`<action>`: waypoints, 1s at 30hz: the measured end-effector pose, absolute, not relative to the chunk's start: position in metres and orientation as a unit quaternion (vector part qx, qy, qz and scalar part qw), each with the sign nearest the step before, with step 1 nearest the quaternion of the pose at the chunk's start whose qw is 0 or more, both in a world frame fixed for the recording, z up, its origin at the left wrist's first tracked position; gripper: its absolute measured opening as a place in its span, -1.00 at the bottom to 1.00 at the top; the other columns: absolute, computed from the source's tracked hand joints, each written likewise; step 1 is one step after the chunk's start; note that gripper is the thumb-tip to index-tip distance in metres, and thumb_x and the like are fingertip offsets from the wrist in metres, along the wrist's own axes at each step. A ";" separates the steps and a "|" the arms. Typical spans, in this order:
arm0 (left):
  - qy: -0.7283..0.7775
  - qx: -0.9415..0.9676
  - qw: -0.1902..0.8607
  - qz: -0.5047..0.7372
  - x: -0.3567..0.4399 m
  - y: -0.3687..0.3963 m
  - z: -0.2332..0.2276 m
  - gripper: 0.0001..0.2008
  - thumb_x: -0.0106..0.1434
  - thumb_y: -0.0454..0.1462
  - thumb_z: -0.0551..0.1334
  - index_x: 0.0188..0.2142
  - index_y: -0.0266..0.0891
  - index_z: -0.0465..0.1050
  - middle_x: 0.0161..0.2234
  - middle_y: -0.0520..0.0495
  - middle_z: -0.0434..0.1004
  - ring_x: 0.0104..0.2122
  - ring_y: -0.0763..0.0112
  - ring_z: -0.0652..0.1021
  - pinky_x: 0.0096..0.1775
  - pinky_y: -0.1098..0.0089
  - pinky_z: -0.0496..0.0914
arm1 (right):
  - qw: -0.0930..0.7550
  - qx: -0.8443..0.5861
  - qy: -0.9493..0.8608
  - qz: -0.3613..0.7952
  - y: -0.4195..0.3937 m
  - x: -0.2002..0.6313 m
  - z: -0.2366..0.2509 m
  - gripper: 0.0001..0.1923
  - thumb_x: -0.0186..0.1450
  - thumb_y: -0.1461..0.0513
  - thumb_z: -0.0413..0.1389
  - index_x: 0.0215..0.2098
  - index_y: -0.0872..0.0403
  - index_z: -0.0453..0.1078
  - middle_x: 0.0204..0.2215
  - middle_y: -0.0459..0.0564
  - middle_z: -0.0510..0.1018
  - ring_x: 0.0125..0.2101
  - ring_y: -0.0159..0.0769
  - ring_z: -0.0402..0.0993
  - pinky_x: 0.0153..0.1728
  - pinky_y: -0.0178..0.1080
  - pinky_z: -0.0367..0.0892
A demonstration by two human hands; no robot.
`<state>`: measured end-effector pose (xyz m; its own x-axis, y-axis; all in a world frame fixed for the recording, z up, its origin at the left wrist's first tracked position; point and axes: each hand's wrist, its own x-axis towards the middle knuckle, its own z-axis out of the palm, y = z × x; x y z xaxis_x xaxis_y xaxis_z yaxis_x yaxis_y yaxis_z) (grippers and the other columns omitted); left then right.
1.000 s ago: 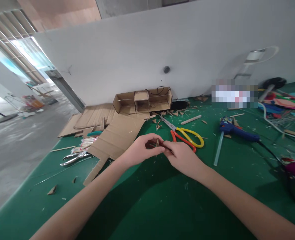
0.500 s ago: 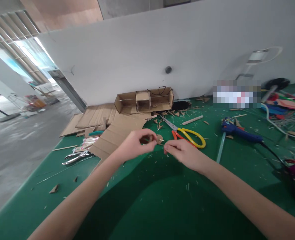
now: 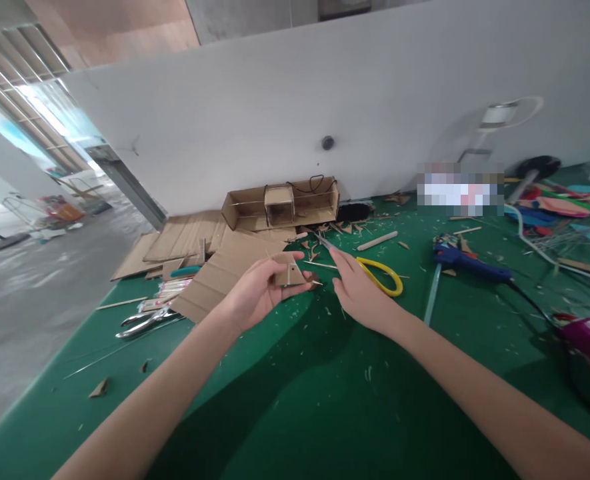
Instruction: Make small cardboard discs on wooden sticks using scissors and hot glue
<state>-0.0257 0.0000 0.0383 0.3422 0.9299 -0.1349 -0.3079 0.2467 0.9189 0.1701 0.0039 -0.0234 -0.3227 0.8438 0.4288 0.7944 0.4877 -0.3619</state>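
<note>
In my left hand [image 3: 255, 293] is a small folded cardboard piece [image 3: 289, 275] with a dark hole in it, pinched between thumb and fingers. By its fingertips a rounded brown bit [image 3: 315, 279] shows, with a thin pale stick end poking out. My right hand [image 3: 365, 293] lies over the scissors [image 3: 382, 277], fingers stretched out and thumb apart; it covers their orange handle. Only the yellow loop and part of the blades show. Whether the right fingers touch the scissors I cannot tell.
Behind stands a long cardboard box [image 3: 247, 210] against the white wall. Cardboard sheets [image 3: 225, 270] and pliers [image 3: 145, 322] lie left. A blue glue gun [image 3: 469, 263] with its cord and a magenta device [image 3: 589, 337] are on the right. Scraps litter the green table [image 3: 285, 413].
My left hand has turned, bringing the cardboard piece into view. My right hand has left the small stick and opened over the scissors. The view has shifted slightly.
</note>
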 end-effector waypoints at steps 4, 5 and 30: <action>0.381 0.459 0.653 0.466 -0.026 0.002 0.030 -0.90 0.21 -0.38 0.15 -0.27 -0.31 0.39 -0.38 -0.09 0.47 -0.21 0.29 0.56 -0.17 0.29 0.50 | 0.208 -0.531 -0.818 -0.080 -0.002 0.181 -0.016 -0.51 0.30 0.28 -0.21 0.17 0.23 0.14 0.09 0.25 0.30 0.05 0.00 0.24 -0.04 -0.01 0.24; 0.385 0.471 0.640 0.469 -0.026 0.003 0.028 -0.94 0.20 -0.36 0.18 -0.31 -0.31 0.38 -0.37 -0.08 0.46 -0.20 0.29 0.55 -0.18 0.30 0.50 | 0.176 -0.553 -0.807 -0.110 -0.003 0.186 -0.013 -0.56 0.30 0.26 -0.19 0.09 0.21 0.24 0.00 0.25 0.38 -0.05 0.02 0.32 -0.15 -0.01 0.28; 0.429 0.525 0.502 0.537 -0.023 0.001 0.030 -0.77 0.09 -0.28 0.30 -0.24 -0.29 0.42 -0.26 -0.06 0.49 -0.30 0.47 0.52 -0.41 0.53 0.35 | 0.394 -0.575 -0.649 0.304 0.012 0.199 -0.009 -0.84 0.11 0.22 -0.04 -0.32 0.03 0.10 -0.50 -0.11 0.33 -0.55 -0.37 0.32 -0.54 -0.25 0.28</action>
